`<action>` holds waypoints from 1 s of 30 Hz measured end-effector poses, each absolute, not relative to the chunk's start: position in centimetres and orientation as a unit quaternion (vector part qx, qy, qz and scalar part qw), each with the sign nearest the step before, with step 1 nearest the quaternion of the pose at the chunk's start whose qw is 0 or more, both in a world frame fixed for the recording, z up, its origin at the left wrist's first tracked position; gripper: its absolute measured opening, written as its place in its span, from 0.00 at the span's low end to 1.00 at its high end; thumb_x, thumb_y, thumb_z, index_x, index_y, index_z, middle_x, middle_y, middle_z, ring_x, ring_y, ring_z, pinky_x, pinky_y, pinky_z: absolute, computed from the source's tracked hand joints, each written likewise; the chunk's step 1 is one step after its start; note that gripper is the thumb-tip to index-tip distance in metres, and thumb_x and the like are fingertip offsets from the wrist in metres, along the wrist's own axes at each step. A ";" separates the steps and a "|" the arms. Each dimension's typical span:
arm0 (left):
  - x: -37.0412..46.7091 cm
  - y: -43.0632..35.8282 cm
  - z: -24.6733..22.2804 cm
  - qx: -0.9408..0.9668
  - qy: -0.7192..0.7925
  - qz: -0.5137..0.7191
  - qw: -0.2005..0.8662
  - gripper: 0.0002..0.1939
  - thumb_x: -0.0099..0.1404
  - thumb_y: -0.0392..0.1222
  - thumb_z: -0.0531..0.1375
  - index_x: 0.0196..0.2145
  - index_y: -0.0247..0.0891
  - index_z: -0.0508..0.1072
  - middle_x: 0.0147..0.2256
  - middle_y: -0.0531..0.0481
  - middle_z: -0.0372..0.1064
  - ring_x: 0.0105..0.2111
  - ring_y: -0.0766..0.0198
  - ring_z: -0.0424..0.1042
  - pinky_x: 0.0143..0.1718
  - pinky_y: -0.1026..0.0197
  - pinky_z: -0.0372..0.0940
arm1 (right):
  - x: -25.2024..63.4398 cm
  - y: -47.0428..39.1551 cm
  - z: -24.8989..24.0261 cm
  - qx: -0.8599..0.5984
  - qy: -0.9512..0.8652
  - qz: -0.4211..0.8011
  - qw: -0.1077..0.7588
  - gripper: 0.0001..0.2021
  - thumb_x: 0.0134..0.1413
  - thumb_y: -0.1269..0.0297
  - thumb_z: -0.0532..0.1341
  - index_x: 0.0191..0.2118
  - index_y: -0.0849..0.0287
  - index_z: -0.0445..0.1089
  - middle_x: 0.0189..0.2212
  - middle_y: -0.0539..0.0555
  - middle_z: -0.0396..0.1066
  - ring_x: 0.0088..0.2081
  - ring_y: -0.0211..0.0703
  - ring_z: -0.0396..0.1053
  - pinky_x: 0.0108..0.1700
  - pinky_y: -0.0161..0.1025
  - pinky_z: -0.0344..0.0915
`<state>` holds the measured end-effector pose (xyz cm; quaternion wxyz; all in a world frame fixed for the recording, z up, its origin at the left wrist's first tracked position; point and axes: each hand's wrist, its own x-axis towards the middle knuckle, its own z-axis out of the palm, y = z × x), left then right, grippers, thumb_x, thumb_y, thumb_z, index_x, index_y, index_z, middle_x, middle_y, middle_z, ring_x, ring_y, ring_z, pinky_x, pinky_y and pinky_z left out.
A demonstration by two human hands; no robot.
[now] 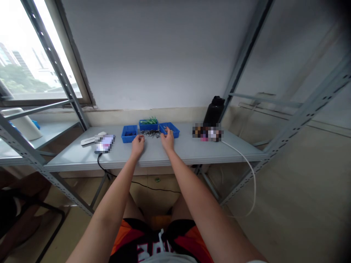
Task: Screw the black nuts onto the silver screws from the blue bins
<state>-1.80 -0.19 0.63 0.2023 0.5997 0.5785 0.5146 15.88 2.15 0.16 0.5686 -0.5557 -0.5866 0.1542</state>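
Here, left hand (138,147) and right hand (168,140) flank loose small pieces (150,133) (whether the fingers (139,138) grasp any, I can't tell).

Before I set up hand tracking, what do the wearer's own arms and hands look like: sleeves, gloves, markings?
Left hand and right hand: no gloves. Left arm and right arm: bare forearms, no visible watch, cable or markings. A pale edge by the right arm, at the picture's bottom, may be a sleeve.

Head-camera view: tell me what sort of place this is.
Probably a simple indoor sorting or assembly station: slotted metal shelving with a work-height shelf, three blue trays around a pile of small parts.
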 end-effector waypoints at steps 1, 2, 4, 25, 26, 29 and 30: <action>-1.8 -0.2 0.6 0.600 0.577 0.515 0.203 0.13 0.65 0.40 0.54 0.43 0.33 0.75 0.33 0.43 0.73 0.32 0.61 0.71 0.39 0.60 0.63 | 16.0 2.4 0.0 -0.561 -0.577 0.169 0.568 0.30 0.57 0.65 0.51 0.65 0.64 0.52 0.58 0.70 0.60 0.45 0.47 0.70 0.52 0.44 0.65; -1.8 -0.2 0.6 0.600 0.576 0.516 0.204 0.13 0.65 0.40 0.54 0.43 0.33 0.75 0.33 0.43 0.73 0.32 0.61 0.71 0.39 0.60 0.63 | 16.1 2.5 -0.1 -0.564 -0.572 0.182 0.567 0.31 0.57 0.64 0.52 0.66 0.64 0.50 0.59 0.70 0.59 0.45 0.47 0.70 0.52 0.45 0.65; -1.8 -0.3 0.6 0.599 0.575 0.518 0.206 0.13 0.65 0.38 0.54 0.43 0.33 0.75 0.33 0.44 0.73 0.32 0.62 0.71 0.40 0.60 0.64 | 16.1 2.8 -0.4 -0.565 -0.567 0.196 0.566 0.33 0.57 0.63 0.53 0.68 0.63 0.47 0.60 0.69 0.58 0.47 0.47 0.70 0.52 0.44 0.66; -1.7 -0.4 0.9 0.616 0.580 0.505 0.172 0.13 0.62 0.35 0.53 0.41 0.31 0.75 0.36 0.41 0.75 0.37 0.58 0.73 0.45 0.57 0.65 | 14.2 0.8 0.3 -0.616 -0.753 0.035 0.230 0.22 0.62 0.69 0.49 0.60 0.60 0.64 0.60 0.64 0.62 0.55 0.53 0.65 0.56 0.45 0.61; -1.7 -0.4 0.8 0.617 0.579 0.504 0.172 0.13 0.62 0.35 0.53 0.41 0.31 0.75 0.36 0.41 0.75 0.37 0.58 0.73 0.45 0.57 0.65 | 14.1 0.8 0.4 -0.618 -0.752 0.035 0.228 0.23 0.62 0.69 0.50 0.61 0.59 0.62 0.63 0.63 0.57 0.56 0.54 0.64 0.56 0.46 0.61; -1.7 -0.5 0.8 0.619 0.579 0.502 0.171 0.13 0.62 0.35 0.53 0.41 0.31 0.75 0.36 0.41 0.75 0.37 0.58 0.73 0.44 0.57 0.65 | 14.0 0.9 0.5 -0.615 -0.762 0.042 0.200 0.22 0.63 0.68 0.48 0.60 0.60 0.64 0.64 0.62 0.58 0.57 0.54 0.63 0.57 0.47 0.60; -1.7 -0.5 0.8 0.619 0.581 0.501 0.170 0.13 0.62 0.35 0.53 0.41 0.31 0.75 0.36 0.41 0.75 0.37 0.58 0.73 0.44 0.57 0.65 | 14.0 0.9 0.5 -0.613 -0.764 0.042 0.195 0.21 0.64 0.68 0.47 0.58 0.61 0.66 0.61 0.63 0.61 0.56 0.54 0.64 0.57 0.46 0.60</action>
